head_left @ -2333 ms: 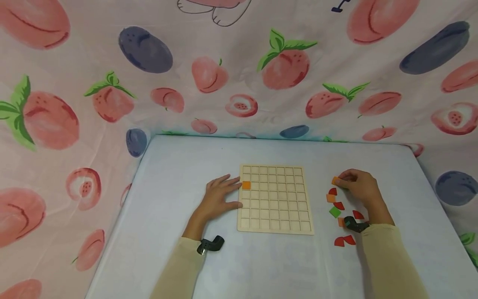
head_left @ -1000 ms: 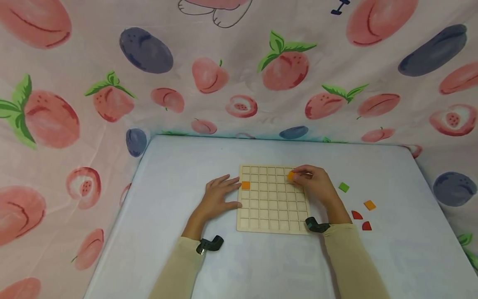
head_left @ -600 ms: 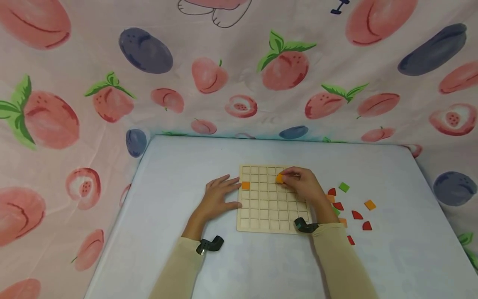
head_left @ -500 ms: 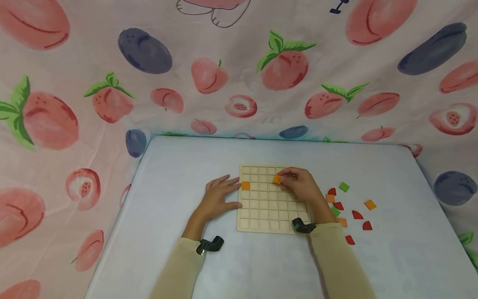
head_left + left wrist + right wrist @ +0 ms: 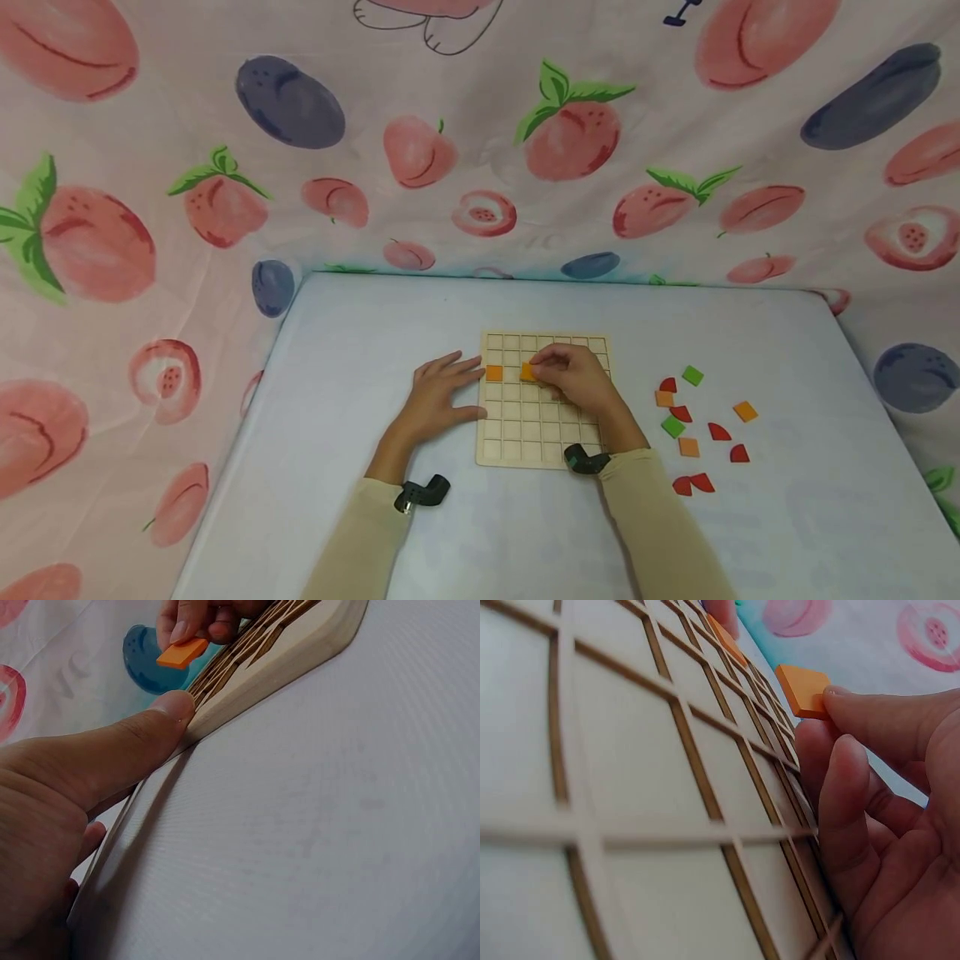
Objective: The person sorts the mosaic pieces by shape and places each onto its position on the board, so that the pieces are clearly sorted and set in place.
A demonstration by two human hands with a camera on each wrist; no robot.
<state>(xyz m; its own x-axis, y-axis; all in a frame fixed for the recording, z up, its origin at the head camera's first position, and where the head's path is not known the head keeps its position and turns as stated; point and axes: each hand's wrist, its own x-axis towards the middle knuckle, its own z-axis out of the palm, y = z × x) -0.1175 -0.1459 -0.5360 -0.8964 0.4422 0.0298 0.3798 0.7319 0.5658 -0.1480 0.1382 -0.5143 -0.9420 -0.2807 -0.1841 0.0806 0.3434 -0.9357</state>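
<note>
A pale wooden grid board point(image 5: 540, 451) lies on the table, divided into small square cells. One orange square tile point(image 5: 494, 373) sits in a cell at its left edge. My left hand point(image 5: 433, 398) rests along that edge with fingers spread, the thumb point(image 5: 154, 724) touching the board's side in the left wrist view. Thumb and fingers of my right hand point(image 5: 581, 382) pinch a second orange square tile point(image 5: 804, 690) above the grid. From the head view this tile appears right of the placed one, on about the same row. The left wrist view shows it tilted, raised over the cells.
Loose pieces lie right of the board: several red quarter-round pieces point(image 5: 719, 432), orange squares point(image 5: 746, 411) and green squares point(image 5: 692, 376). The white table point(image 5: 360, 325) meets a fruit-print cloth point(image 5: 480, 100) at the back and sides.
My right hand has carried an orange square tile from the loose pieces leftward over the board. The loose pieces its arm covered show again. My left hand has stayed in place.
</note>
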